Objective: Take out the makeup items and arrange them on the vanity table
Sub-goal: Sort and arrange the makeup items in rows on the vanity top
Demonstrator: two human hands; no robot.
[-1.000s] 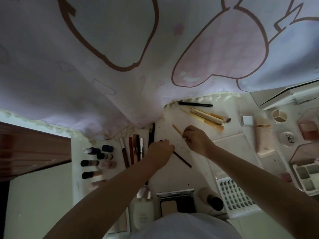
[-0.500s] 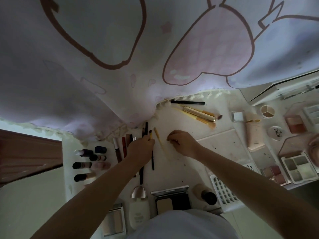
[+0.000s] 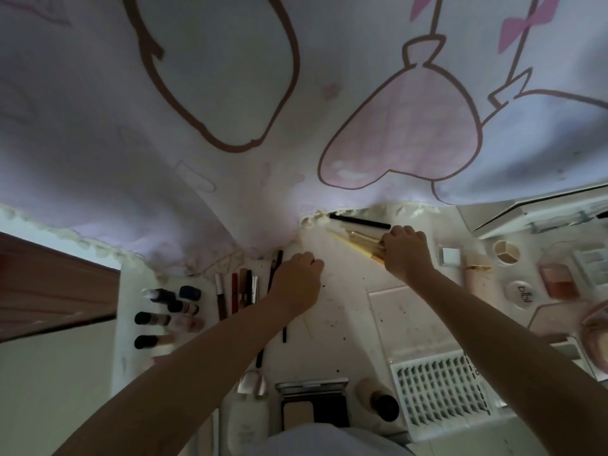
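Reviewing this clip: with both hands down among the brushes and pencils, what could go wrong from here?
The right hand grips the gold brushes right beside the black pencil, so lifting them could nudge it under the curtain. The left hand lies over thin pencils; its forearm might scatter the neat lip pencil row.

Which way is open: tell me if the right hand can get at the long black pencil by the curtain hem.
Probably yes. The right hand sits at the gold brushes, and the black pencil lies bare just beyond its knuckles, with nothing between them.
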